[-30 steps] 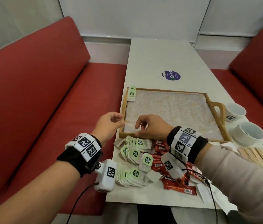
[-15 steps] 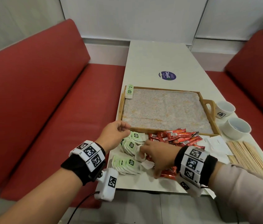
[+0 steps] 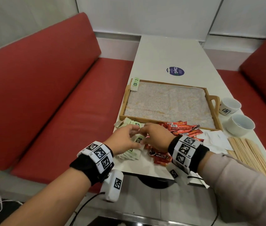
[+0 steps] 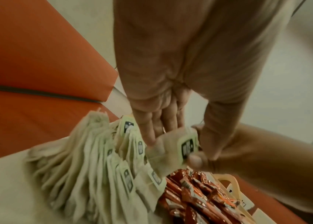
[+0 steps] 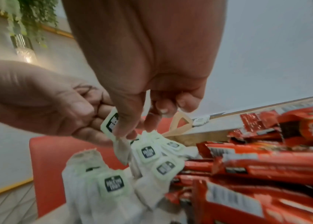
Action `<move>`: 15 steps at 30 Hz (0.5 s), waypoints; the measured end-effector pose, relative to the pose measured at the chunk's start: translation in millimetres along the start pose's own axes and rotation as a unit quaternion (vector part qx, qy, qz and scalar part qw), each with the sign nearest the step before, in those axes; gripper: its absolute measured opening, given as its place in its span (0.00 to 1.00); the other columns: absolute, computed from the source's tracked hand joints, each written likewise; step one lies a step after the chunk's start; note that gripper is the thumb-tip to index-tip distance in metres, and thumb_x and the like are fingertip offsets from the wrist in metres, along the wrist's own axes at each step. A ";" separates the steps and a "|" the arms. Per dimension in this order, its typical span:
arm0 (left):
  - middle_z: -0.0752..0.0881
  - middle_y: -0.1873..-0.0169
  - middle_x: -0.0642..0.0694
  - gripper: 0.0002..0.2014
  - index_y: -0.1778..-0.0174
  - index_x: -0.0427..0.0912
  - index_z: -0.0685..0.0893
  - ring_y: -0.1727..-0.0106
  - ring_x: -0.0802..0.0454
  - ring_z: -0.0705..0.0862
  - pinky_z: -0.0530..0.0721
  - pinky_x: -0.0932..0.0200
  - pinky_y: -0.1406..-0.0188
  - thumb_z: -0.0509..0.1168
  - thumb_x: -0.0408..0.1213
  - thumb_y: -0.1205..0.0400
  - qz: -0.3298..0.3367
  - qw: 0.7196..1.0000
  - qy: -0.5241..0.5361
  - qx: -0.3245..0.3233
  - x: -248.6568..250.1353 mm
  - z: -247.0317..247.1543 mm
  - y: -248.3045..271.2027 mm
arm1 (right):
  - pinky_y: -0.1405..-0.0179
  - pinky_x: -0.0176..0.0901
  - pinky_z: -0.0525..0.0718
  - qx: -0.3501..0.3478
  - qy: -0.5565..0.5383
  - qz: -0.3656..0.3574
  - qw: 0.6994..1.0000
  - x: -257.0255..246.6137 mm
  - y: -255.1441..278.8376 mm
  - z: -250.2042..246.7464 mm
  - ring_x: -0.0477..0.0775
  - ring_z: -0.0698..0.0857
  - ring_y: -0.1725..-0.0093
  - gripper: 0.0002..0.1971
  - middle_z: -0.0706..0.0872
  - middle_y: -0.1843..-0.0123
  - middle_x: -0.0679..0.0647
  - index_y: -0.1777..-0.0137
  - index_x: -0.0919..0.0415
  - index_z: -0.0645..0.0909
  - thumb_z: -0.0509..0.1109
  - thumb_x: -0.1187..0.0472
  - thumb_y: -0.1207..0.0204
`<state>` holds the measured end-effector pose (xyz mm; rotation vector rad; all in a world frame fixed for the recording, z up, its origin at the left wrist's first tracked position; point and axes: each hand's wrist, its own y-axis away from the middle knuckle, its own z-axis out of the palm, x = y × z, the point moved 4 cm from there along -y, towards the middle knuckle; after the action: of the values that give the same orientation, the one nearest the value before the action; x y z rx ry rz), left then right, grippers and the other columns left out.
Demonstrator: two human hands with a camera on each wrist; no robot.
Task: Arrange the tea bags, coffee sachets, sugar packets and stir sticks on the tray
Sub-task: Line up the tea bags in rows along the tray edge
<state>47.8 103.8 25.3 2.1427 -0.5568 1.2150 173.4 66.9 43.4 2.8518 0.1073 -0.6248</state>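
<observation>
You're on the tea bags: your right hand (image 5: 132, 97) and left hand (image 5: 42, 103) together pinch one white paper green-tagged tea bag (image 5: 111, 122). Next, I'd judge, lift it clear and lay it flat in the wooden tray (image 3: 169, 120).

The near part of the tea bag pile (image 3: 129, 154) is covered by the left hand (image 3: 123, 141) in the head view, and the held tea bag (image 3: 138, 139) is seen only as a sliver between that hand and the right hand (image 3: 157, 138). Part of the coffee sachets (image 3: 183, 128) is hidden under the right wrist. The stir sticks (image 3: 249, 154) are partly covered by the sleeve (image 3: 243, 190). The print on the tea bag tags is too small and blurred to be read in all three views. In the right wrist view the sachets are cut off by the right edge and smeared. The tray (image 5: 205, 133) is glimpsed there only as a rim and handle.
</observation>
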 end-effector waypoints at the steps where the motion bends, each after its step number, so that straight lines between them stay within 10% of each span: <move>1: 0.82 0.34 0.47 0.30 0.30 0.45 0.76 0.30 0.54 0.78 0.77 0.55 0.30 0.75 0.28 0.28 0.002 1.000 -0.023 0.005 1.8 0.8 1.2 | 0.55 0.46 0.79 0.005 -0.024 0.004 1.000 -1.9 -0.6 -2.2 0.56 0.82 0.54 0.10 0.81 0.53 0.55 0.47 0.59 0.84 0.74 0.58 0.26; 7: 0.88 0.48 0.47 0.12 0.41 0.46 0.84 0.54 0.55 0.84 0.81 0.63 0.58 0.65 0.33 0.19 -0.008 0.983 -0.157 0.092 1.7 -12.1 5.2 | 0.56 0.45 0.79 0.036 -0.060 0.077 0.995 12.8 -8.7 2.7 0.52 0.82 0.56 0.12 0.84 0.54 0.51 0.55 0.53 0.78 0.79 0.57 0.32; 15: 0.89 0.56 0.45 0.11 0.52 0.51 0.84 0.56 0.43 0.88 0.88 0.44 0.53 0.61 0.30 0.20 -0.020 0.987 -0.086 0.135 -9.0 -23.7 15.2 | 0.47 0.47 0.80 0.019 0.052 0.159 0.986 24.0 -16.9 24.6 0.57 0.82 0.44 0.19 0.75 0.40 0.55 0.40 0.57 0.79 0.73 0.49 0.27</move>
<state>19.5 109.4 31.4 2.4917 -0.4396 1.1451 183.2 78.2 8.1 2.8463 -0.3416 -0.4156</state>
